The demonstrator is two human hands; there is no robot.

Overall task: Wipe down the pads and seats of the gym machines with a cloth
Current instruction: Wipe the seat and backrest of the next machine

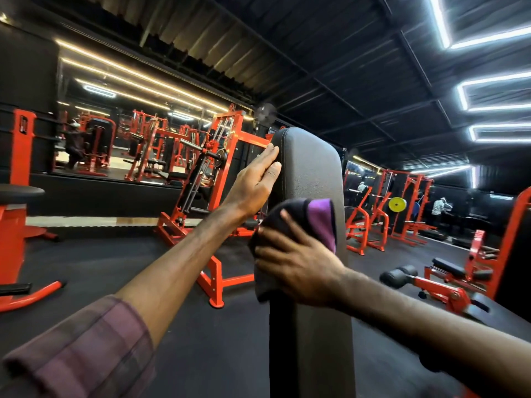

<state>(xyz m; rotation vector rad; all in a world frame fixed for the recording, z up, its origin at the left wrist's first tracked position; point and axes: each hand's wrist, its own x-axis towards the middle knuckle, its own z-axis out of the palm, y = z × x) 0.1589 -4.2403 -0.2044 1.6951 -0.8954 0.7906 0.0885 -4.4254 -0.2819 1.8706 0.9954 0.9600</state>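
Upright back pad (311, 173), gym floor, under wiping.
Left hand (255, 182): flat, fingers straight against pad's upper left edge. Right hand (293, 265): pressing dark cloth (290, 219) with purple band onto pad's face. Red machines (218, 156) and mirror (129, 130) behind.

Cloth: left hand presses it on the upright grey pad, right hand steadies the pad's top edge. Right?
Hands are swapped. The head view shows the right hand pressing the cloth on the upright grey pad, while the left hand steadies the pad's top edge.
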